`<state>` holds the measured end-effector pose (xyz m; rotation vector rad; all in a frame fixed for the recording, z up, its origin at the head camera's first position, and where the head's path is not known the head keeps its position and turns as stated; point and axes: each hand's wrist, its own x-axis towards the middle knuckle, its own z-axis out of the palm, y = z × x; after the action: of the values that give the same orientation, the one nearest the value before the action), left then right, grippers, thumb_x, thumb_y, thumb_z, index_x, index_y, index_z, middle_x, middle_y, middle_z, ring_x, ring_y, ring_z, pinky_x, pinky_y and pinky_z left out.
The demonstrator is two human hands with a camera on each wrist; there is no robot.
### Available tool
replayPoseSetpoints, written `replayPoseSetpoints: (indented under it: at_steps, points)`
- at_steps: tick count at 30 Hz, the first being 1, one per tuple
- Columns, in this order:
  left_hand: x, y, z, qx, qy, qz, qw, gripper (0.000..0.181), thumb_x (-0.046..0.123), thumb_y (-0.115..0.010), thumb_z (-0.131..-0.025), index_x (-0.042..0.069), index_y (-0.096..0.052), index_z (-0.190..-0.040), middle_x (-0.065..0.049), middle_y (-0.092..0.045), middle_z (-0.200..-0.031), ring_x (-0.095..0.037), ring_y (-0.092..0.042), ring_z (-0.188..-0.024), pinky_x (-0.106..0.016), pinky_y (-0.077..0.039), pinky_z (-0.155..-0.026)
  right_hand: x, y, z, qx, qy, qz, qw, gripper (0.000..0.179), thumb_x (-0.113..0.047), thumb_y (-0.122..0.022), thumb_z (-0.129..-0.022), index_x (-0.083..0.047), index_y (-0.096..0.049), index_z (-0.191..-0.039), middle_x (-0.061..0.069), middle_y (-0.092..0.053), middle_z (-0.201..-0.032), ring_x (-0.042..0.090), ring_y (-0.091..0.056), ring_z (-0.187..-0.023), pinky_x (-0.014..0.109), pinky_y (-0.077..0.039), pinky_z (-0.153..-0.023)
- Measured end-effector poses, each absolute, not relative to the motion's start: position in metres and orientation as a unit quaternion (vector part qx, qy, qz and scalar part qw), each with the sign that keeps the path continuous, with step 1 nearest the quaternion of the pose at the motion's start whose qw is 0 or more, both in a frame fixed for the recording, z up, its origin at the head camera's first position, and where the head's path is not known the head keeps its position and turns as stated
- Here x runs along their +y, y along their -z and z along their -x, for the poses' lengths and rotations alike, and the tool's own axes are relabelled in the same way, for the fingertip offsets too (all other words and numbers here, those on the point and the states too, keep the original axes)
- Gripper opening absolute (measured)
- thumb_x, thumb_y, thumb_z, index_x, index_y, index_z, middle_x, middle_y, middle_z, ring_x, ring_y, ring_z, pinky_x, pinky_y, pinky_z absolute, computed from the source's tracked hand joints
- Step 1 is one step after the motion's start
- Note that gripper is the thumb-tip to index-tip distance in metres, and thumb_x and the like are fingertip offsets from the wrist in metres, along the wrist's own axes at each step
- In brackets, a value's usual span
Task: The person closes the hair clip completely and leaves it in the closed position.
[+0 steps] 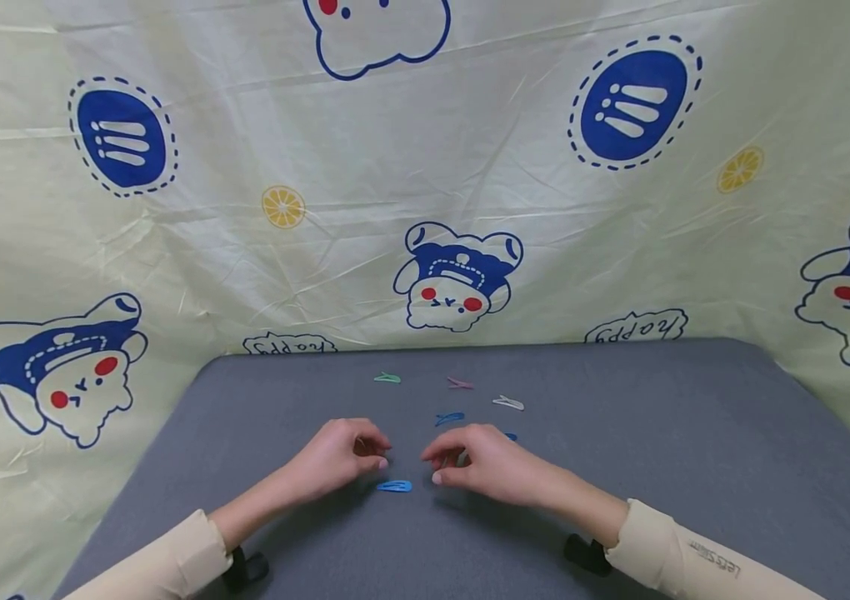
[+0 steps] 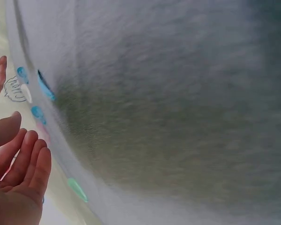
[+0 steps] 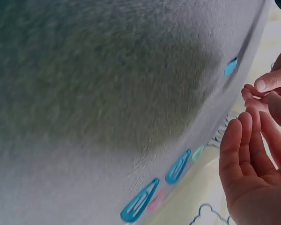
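A bright blue snap hair clip (image 1: pixel 395 486) lies on the grey table, close in front of both hands. My left hand (image 1: pixel 341 456) hovers just behind and left of it, fingers loosely bent, with nothing visible between thumb and fingers. On the other side my right hand (image 1: pixel 491 463) is held the same way, its fingertips pointing toward the left hand. A darker blue hair clip (image 1: pixel 450 418) lies beyond the right hand, and another blue clip (image 1: pixel 511 437) is mostly hidden behind that hand. In the right wrist view the right hand (image 3: pixel 255 164) holds nothing visible.
Farther back on the table (image 1: pixel 620 433) lie a green hair clip (image 1: pixel 387 377), a pink one (image 1: pixel 460 383) and a white one (image 1: pixel 508 402). A printed cloth (image 1: pixel 365 275) hangs behind the table's back edge.
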<state>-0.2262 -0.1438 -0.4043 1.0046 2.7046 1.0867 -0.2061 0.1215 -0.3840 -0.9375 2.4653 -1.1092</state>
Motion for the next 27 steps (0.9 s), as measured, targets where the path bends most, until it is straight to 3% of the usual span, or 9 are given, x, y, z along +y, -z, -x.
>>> replayPoseSetpoints:
  at_steps: [9,16,27]
  points:
    - [-0.128,0.400,0.245,0.882,-0.346,-0.316,0.057,0.017,0.012,-0.074,-0.088,0.006,-0.074,-0.104,0.005,-0.067,-0.092,-0.011,-0.060,-0.083,-0.030,-0.051,-0.075,0.142,0.381,0.210,0.873,0.379,0.297,0.075,0.025,-0.023,-0.068,-0.094,-0.012,-0.070,-0.117,-0.014,-0.064,-0.094,0.010,-0.058,-0.088,0.030,-0.050,-0.077]
    - [-0.116,0.402,0.258,0.881,-0.349,-0.314,0.059,0.019,0.010,-0.073,-0.088,0.004,-0.073,-0.106,0.002,-0.067,-0.093,-0.012,-0.060,-0.084,-0.030,-0.051,-0.075,0.156,0.387,0.221,0.889,0.351,0.293,0.028,0.023,-0.018,-0.069,-0.093,-0.012,-0.071,-0.115,-0.014,-0.064,-0.094,0.009,-0.057,-0.089,0.031,-0.050,-0.078]
    - [-0.110,0.407,0.274,0.884,-0.355,-0.298,0.067,0.022,0.007,-0.074,-0.087,0.002,-0.072,-0.109,-0.003,-0.069,-0.095,-0.014,-0.061,-0.085,-0.027,-0.051,-0.069,0.165,0.391,0.245,0.899,0.335,0.282,0.020,0.023,-0.013,-0.068,-0.093,-0.007,-0.070,-0.115,-0.007,-0.065,-0.096,0.012,-0.058,-0.085,0.029,-0.051,-0.072]
